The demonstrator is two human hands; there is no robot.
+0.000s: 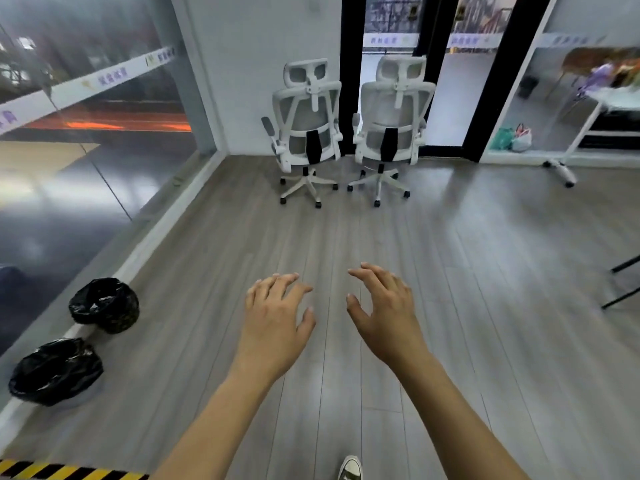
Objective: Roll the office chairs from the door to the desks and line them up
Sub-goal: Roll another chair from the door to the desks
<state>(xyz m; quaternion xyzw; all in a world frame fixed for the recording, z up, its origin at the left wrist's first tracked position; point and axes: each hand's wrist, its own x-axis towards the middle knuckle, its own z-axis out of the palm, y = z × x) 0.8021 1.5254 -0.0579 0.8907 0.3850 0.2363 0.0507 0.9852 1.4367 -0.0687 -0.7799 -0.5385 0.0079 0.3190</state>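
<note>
Grey wood-look floor (485, 271) fills the lower frame, and at the bottom edge the toe of my sneaker (350, 468) shows, with a yellow-and-black hazard strip (69, 472) in the bottom left corner. Both my bare forearms reach forward from the bottom of the frame. My left hand (277, 320) hovers palm down at centre, fingers spread and lightly curved, holding nothing. My right hand (384, 313) hovers just beside it, apart from it, fingers likewise spread and curved, thumb out, touching nothing.

At lower left two bins lined with black bags stand against the base of the glass wall (86, 150): the near bin (55, 372) and, just beyond it, the far bin (104, 304). At the right edge two dark legs (623, 282) of some furniture poke in; I cannot tell what they belong to.

Well beyond my hands, in the upper middle of the frame, two white mesh office chairs stand side by side on castors with their backs to me: the left chair (308, 133) before the white wall, the right chair (391, 129) before the black-framed glass door (450, 98). Their armrests are near each other; I cannot tell whether they touch. At upper right a white table (588, 133) on wheels stands blurred, with bags (516, 138) on the floor beneath it.
</note>
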